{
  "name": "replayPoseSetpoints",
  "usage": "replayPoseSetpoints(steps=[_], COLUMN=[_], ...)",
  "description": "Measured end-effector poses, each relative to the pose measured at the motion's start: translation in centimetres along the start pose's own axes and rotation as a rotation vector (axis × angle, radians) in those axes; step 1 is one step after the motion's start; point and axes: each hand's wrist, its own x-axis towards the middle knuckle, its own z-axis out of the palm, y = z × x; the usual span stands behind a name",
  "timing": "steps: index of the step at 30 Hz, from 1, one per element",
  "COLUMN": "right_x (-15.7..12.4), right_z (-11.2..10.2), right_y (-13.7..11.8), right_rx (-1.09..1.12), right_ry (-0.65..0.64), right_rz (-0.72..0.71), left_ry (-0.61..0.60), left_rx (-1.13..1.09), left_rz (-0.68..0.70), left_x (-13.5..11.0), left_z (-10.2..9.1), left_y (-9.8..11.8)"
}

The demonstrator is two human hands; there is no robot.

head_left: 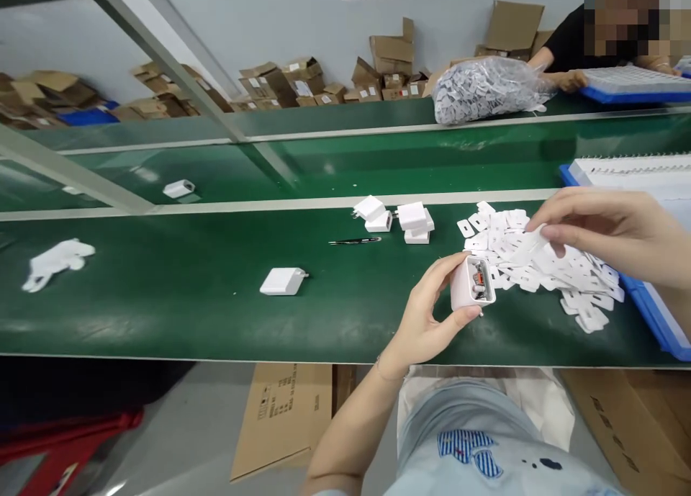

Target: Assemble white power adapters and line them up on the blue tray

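Observation:
My left hand (424, 319) is closed around a white charger (463, 286) above the bench's front part. The charger's uncovered end faces right and shows metal and orange parts inside. My right hand (610, 226) pinches a thin white cover plate (533, 241) between thumb and fingers, over a loose pile of white cover plates (572, 269). Many plates in the pile have a small slot. Behind my left hand, white chargers (413, 217) are stacked beside another small group of chargers (371, 209). Black tweezers (355, 241) lie left of them.
A single charger (283, 281) lies mid-bench, another charger (178, 188) beyond the pale rail. White gloves (59, 262) are at far left. A blue tray (656, 316) borders the right side. Across the bench, a co-worker's hand (571, 81) is near a plastic bag (489, 89) of white pieces.

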Motion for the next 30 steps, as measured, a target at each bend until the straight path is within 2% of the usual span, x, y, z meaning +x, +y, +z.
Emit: replayPoseSetpoints(steps=[2, 4, 7, 10, 13, 18, 22, 24, 27, 30], right_x=[-0.2, -0.1, 0.1, 0.1, 0.1, -0.1, -0.5, -0.6, -0.7, -1.0], right_z=[1.3, 2.1, 2.8, 3.2, 3.7, 4.8, 5.2, 5.2, 5.2, 5.6], right_y=[-2.5, -3.4, -3.0, -2.5, -2.6, -2.5, -1.7, -1.3, -0.8, -0.5], right_rx=[0.060, 0.106, 0.205, 0.278, 0.274, 0.140, 0.150, 0.190, 0.338, 0.528], right_ry=[-0.071, -0.158, -0.260, -0.299, -0.261, -0.157, -0.136, -0.192, -0.378, -0.485], right_rz=[0.013, 0.049, 0.093, 0.149, 0.151, 0.022, 0.078, 0.149, 0.240, 0.235], left_ry=[-0.011, -0.033, -0.080, -0.072, -0.025, -0.016, -0.038, -0.061, -0.107, -0.152], left_rx=[-0.028, -0.033, -0.025, -0.046, -0.084, -0.053, 0.043, 0.062, 0.083, 0.186], left_rz=[0.003, 0.030, 0.077, 0.070, 0.076, 0.273, 0.309, 0.341, 0.417, 0.462], left_x=[0.0, 0.0, -0.2, -0.6, -0.9, -0.8, -0.5, -0.3, 0.2, 0.6], left_z=[0.5, 0.8, 0.9, 0.9, 1.0, 1.4, 1.3, 1.1, 0.6, 0.2], left_y=[-0.1, 0.0, 0.4, 0.4, -0.1, -0.8, -0.7, -0.5, 0.0, 0.4])
